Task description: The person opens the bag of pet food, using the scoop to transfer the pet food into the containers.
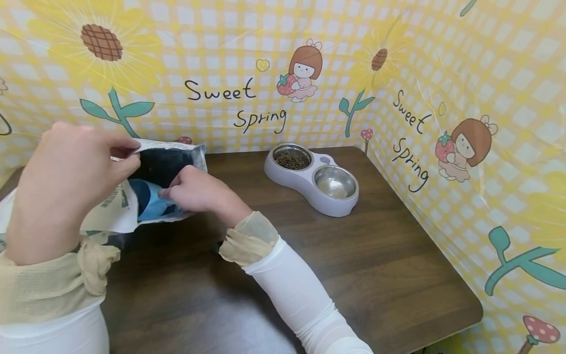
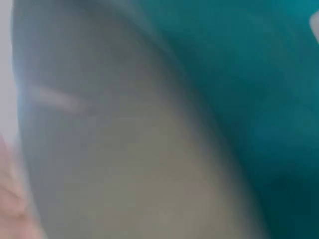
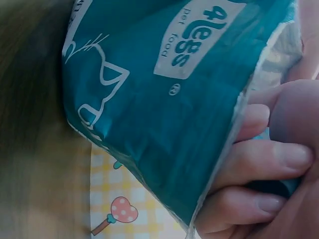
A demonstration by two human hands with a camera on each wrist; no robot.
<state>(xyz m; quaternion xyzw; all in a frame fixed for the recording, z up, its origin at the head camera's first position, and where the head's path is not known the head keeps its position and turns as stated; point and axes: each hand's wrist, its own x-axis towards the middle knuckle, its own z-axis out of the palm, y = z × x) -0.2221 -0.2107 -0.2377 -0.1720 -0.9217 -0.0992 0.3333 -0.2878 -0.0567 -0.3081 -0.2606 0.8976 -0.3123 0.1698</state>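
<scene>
A pet food bag [image 1: 110,216] lies at the left of the table, its dark mouth gaping to the right. In the right wrist view its teal side [image 3: 149,124] carries a printed pet food label. My left hand [image 1: 66,182] pinches the upper edge of the mouth between thumb and fingers. Inside the opening, my right hand [image 1: 199,189] grips a light-blue scoop [image 1: 155,204]; the bag hides part of it. Curled fingers [image 3: 254,164] of that hand show close to the bag's rim. The left wrist view is mostly blurred, with teal at its right.
A pale lavender double pet bowl [image 1: 296,181] stands toward the back of the brown wooden table [image 1: 376,275]. Brown kibble [image 1: 291,160] lies in its left steel dish; the right steel dish [image 1: 335,182] shows bare metal. Yellow checked cloth [image 1: 212,44] hangs behind and at the right.
</scene>
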